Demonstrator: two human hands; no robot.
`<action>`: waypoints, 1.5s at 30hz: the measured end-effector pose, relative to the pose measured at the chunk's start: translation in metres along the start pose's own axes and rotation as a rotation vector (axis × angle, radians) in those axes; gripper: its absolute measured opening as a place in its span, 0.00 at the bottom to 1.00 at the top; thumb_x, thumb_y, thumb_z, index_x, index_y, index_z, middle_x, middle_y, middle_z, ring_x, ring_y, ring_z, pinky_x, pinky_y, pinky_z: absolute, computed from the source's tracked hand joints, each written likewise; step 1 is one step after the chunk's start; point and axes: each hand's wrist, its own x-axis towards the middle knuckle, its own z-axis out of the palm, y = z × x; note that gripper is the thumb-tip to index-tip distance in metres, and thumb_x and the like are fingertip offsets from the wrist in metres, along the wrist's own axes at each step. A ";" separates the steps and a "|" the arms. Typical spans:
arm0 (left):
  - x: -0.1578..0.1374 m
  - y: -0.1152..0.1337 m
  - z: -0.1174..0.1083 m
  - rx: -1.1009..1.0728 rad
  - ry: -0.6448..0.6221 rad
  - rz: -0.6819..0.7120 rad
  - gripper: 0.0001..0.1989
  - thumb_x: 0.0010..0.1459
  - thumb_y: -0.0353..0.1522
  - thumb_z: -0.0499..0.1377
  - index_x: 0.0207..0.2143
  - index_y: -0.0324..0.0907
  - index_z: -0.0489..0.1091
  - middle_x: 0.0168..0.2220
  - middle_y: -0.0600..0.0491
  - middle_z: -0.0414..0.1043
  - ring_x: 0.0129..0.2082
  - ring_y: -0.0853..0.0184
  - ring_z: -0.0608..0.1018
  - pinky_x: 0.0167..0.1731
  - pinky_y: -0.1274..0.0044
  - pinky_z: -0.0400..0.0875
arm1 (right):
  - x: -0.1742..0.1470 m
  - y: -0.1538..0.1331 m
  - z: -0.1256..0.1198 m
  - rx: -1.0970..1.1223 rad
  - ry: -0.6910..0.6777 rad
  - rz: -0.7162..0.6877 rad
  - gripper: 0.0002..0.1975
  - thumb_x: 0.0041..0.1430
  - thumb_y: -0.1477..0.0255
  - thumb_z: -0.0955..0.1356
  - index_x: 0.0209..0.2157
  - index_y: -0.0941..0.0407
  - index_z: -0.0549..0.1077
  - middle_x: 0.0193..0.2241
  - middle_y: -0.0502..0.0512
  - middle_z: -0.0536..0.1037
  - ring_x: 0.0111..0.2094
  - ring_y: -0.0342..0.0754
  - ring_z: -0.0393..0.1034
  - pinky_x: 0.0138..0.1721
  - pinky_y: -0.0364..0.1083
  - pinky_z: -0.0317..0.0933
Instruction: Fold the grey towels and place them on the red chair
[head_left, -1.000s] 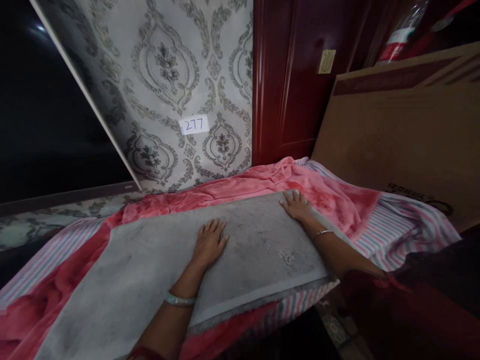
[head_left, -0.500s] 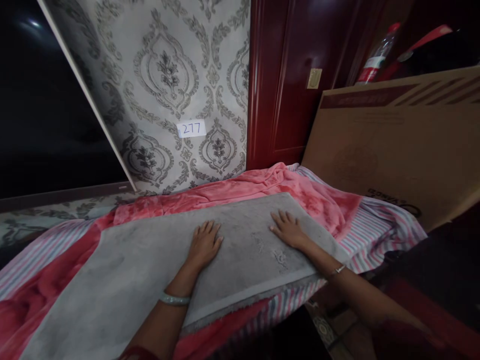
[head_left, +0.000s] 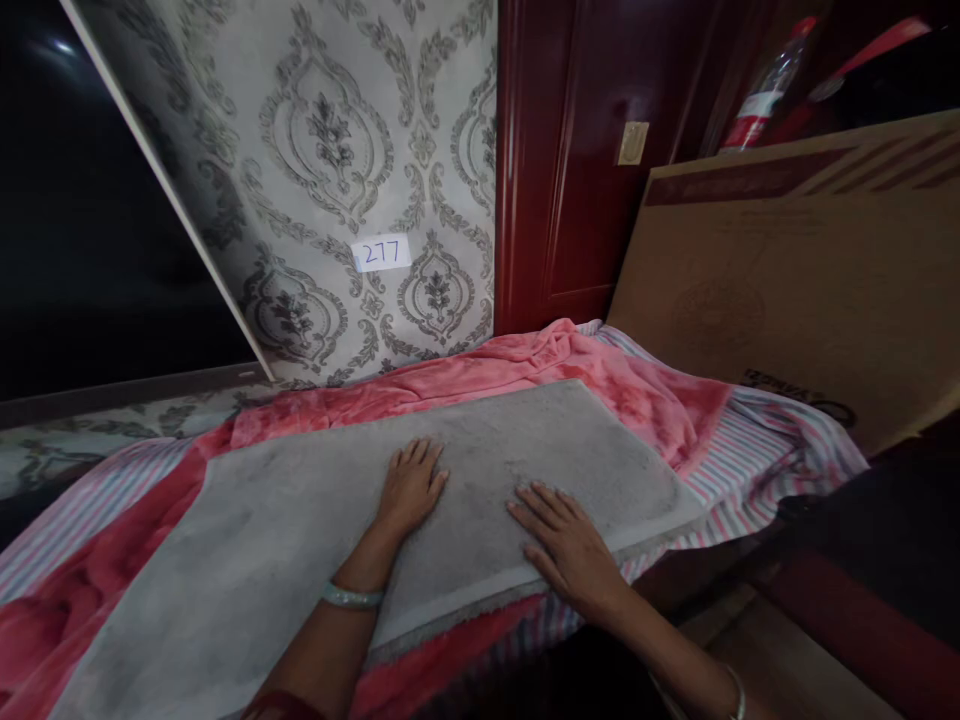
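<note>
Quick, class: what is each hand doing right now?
Left hand: open, flat on the grey mat, holding nothing.
Right hand: open, flat near the mat's front edge, holding nothing.

Both hands flat, palms down, on grey mat [head_left: 300,540] spread over pink blanket [head_left: 637,390]. Left hand [head_left: 411,487] mid-mat, fingers together; right hand [head_left: 564,545] near front edge, fingers spread. Striped sheet [head_left: 757,450] under blanket. Behind: patterned panel [head_left: 337,150] w/ label 277 [head_left: 381,252]; cardboard [head_left: 795,280] at right
</note>
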 end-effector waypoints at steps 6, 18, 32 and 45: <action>0.001 0.001 -0.001 0.014 -0.023 -0.015 0.26 0.69 0.37 0.51 0.67 0.43 0.63 0.69 0.43 0.60 0.70 0.53 0.61 0.68 0.56 0.55 | -0.025 0.056 0.009 -0.144 0.267 0.101 0.24 0.72 0.64 0.58 0.65 0.49 0.69 0.65 0.57 0.68 0.67 0.57 0.59 0.63 0.63 0.54; 0.001 0.002 -0.004 0.010 -0.050 -0.033 0.26 0.69 0.37 0.51 0.67 0.43 0.62 0.70 0.43 0.58 0.71 0.53 0.59 0.68 0.57 0.54 | -0.057 0.137 -0.008 -0.330 0.311 0.335 0.26 0.72 0.62 0.55 0.65 0.48 0.69 0.65 0.54 0.68 0.67 0.58 0.57 0.62 0.62 0.57; 0.001 0.000 -0.001 0.007 -0.032 -0.014 0.26 0.69 0.38 0.49 0.67 0.43 0.62 0.69 0.43 0.59 0.70 0.53 0.60 0.68 0.57 0.55 | -0.062 0.180 -0.013 -0.369 0.322 0.494 0.29 0.72 0.59 0.52 0.64 0.55 0.69 0.62 0.61 0.72 0.64 0.58 0.63 0.59 0.59 0.64; 0.001 -0.001 0.000 -0.005 -0.006 0.003 0.26 0.68 0.38 0.50 0.66 0.43 0.63 0.68 0.42 0.61 0.70 0.52 0.61 0.67 0.55 0.56 | -0.062 0.180 -0.010 -0.391 0.339 0.486 0.28 0.72 0.60 0.53 0.63 0.55 0.70 0.61 0.61 0.73 0.64 0.58 0.63 0.61 0.59 0.63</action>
